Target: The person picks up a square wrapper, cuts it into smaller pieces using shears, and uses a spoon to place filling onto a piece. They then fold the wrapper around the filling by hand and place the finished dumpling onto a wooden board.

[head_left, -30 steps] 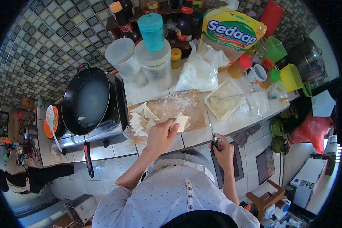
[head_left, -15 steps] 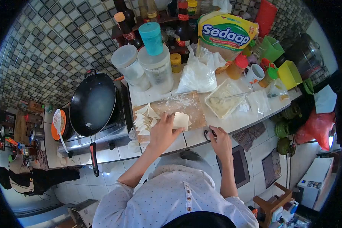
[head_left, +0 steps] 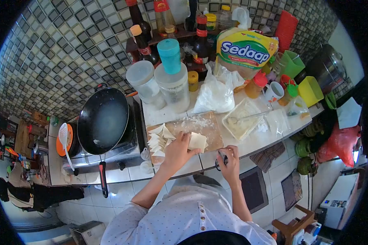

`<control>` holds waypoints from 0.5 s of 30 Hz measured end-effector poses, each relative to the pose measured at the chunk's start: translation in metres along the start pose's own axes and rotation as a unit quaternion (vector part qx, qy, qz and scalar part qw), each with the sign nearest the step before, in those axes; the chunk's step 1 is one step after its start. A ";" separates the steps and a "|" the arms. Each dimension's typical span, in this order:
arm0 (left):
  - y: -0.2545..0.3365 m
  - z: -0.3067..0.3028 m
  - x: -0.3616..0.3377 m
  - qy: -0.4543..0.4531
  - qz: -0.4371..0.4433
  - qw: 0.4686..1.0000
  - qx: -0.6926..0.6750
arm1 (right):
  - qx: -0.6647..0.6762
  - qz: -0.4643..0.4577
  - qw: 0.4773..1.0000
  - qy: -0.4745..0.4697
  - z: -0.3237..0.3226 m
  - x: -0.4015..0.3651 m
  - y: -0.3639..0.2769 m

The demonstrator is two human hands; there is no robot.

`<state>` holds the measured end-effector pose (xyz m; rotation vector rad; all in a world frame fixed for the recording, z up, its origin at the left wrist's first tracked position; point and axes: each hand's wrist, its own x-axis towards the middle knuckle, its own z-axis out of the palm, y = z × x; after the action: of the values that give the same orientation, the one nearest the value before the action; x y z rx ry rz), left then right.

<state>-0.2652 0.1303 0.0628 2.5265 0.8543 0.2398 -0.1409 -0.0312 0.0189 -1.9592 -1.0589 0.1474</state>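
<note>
The wok (head_left: 103, 121) stands on the steel stove (head_left: 110, 159), left of the floury wooden board (head_left: 210, 124); tubs (head_left: 171, 87) and a bag (head_left: 215, 92) crowd its back edge. Thin, square wrappers (head_left: 197, 141) lie near its front right corner, the left hand (head_left: 177, 151) curled at their side. The right hand (head_left: 230, 162) holds black-handled scissors (head_left: 221, 160) at the counter's (head_left: 173, 173) front edge.

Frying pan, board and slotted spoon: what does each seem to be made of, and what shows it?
Frying pan: probably metal with a black coating; its dark wall is smooth and glossy.
Board: likely wood, matt and brown, dusted white.
Slotted spoon: pale and smooth; plastic or coated metal, I cannot tell which.
</note>
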 end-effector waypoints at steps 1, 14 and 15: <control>-0.002 0.001 0.001 -0.003 -0.002 1.000 -0.002 | -0.001 0.003 1.000 -0.003 0.001 -0.001 0.000; 0.003 0.006 0.000 0.004 0.016 0.991 -0.129 | 0.076 0.018 0.997 0.023 -0.002 0.010 -0.027; 0.004 0.006 0.000 0.015 0.030 0.989 -0.147 | 0.079 0.012 0.997 0.019 -0.003 0.014 -0.032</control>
<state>-0.2614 0.1250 0.0591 2.2790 0.6977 0.3935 -0.1504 -0.0155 0.0485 -1.8250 -0.9699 0.2007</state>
